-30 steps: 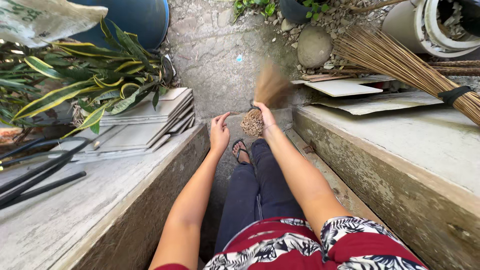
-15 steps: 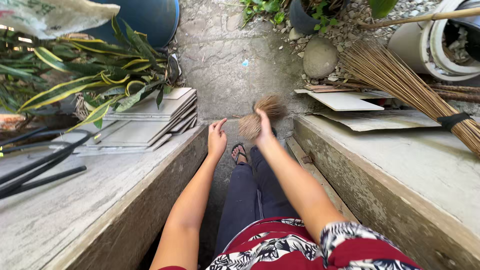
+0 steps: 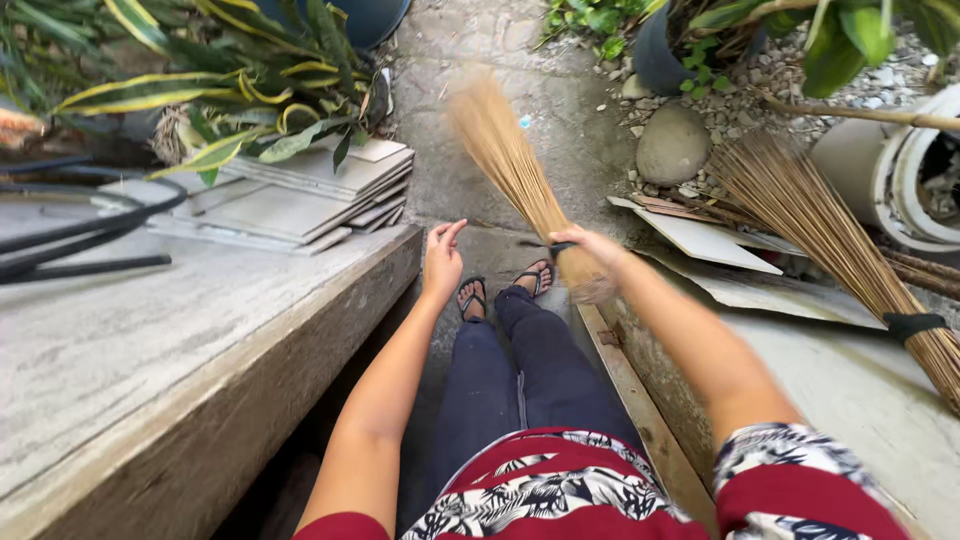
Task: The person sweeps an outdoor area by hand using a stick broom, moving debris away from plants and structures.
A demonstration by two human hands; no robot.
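My right hand (image 3: pixel 588 246) grips a bundle of stiff brown broom sticks (image 3: pixel 505 160) near its bound end, and the bristles fan out, blurred, up and to the left over the concrete ground. My left hand (image 3: pixel 441 260) hovers free with its fingers spread, just left of my feet in black sandals (image 3: pixel 476 297). My legs in dark trousers stand in a narrow gap between two concrete ledges.
A concrete ledge (image 3: pixel 150 340) on the left carries stacked grey tiles (image 3: pixel 300 195), black hoses (image 3: pixel 80 225) and striped-leaf plants (image 3: pixel 230 80). On the right ledge (image 3: pixel 850 390) lie a second stick broom (image 3: pixel 830 230), flat boards, a round stone (image 3: pixel 673 145), a potted plant and a white pipe (image 3: pixel 900 170).
My right hand swung right and turned the bundle, so the bristles now sweep out up-left instead of bunching in front. The view tilted forward. My left hand barely moved.
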